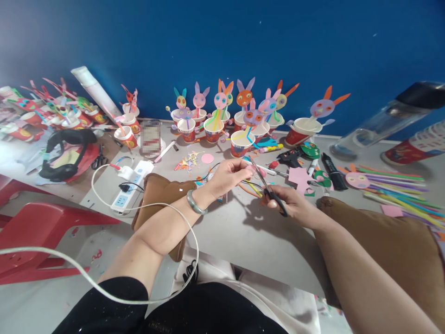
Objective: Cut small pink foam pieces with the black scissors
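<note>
Right now my right hand point(292, 204) is wrapped around the black handles of a pair of scissors point(269, 190), fingers closed on them, with the blades pointing up and to the left toward my left hand point(229, 176). That hand pinches a small pink paper scrap point(251, 169) between thumb and fingertips, right at the blade tips; whether the blades already bite it I cannot tell. Both hands hover just above the grey table point(243, 232). A green bangle point(194, 204) sits on my left wrist, which rests over a brown cushion point(158, 192). Behind the hands stands a row of red paper cups with paper bunny heads point(213, 125), and coloured straws point(396, 185) lie to the right.
</note>
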The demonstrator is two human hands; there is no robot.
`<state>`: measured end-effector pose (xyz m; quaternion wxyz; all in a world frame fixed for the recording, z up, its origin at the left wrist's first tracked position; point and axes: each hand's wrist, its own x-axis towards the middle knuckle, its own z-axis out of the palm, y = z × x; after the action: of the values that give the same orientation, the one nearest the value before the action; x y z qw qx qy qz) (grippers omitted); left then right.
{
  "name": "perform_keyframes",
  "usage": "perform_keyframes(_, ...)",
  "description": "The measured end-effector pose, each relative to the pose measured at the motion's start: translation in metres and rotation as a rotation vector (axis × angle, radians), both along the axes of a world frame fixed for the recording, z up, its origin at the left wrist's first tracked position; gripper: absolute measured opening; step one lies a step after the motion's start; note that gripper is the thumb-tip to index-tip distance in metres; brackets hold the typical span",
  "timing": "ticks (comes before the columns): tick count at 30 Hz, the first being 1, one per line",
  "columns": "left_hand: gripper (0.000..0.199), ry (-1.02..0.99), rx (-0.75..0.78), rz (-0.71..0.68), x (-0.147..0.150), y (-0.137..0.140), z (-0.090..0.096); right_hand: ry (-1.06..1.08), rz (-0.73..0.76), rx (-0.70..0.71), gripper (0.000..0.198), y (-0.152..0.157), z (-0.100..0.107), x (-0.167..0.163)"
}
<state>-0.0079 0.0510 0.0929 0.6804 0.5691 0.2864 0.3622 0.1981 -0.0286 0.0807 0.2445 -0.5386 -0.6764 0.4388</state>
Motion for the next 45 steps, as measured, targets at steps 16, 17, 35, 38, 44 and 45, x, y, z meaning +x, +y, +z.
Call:
perform_keyframes(16, 0.020, -0.018, 0.038, 0.062, -0.0005, 0.0011, -0.0047, 0.008, -0.012, 0.005, 0.061, -0.0001, -0.0005, -0.0005)
perform_keyframes(17, 0.021, -0.023, 0.027, 0.055, -0.0005, 0.0009, -0.0043, 0.011, -0.013, 0.004, 0.061, 0.0000, 0.0001, -0.0010)
perform_keyframes(35, 0.039, -0.209, -0.133, -0.059, 0.0009, -0.0015, 0.0005, 0.039, 0.001, 0.004, 0.063, -0.0005, -0.0015, -0.0045)
perform_keyframes(38, 0.035, -0.216, -0.167, -0.037, 0.0020, -0.0008, 0.0004, 0.042, -0.017, 0.005, 0.060, -0.0001, -0.0031, -0.0036)
perform_keyframes(44, 0.018, -0.161, -0.280, -0.027, 0.0049, 0.0020, -0.0029, 0.162, -0.168, 0.112, 0.053, -0.0010, 0.0041, -0.0065)
perform_keyframes(45, 0.016, -0.137, -0.302, -0.044, 0.0057, 0.0018, -0.0030, 0.186, -0.217, 0.144, 0.050, -0.0010, 0.0048, -0.0075)
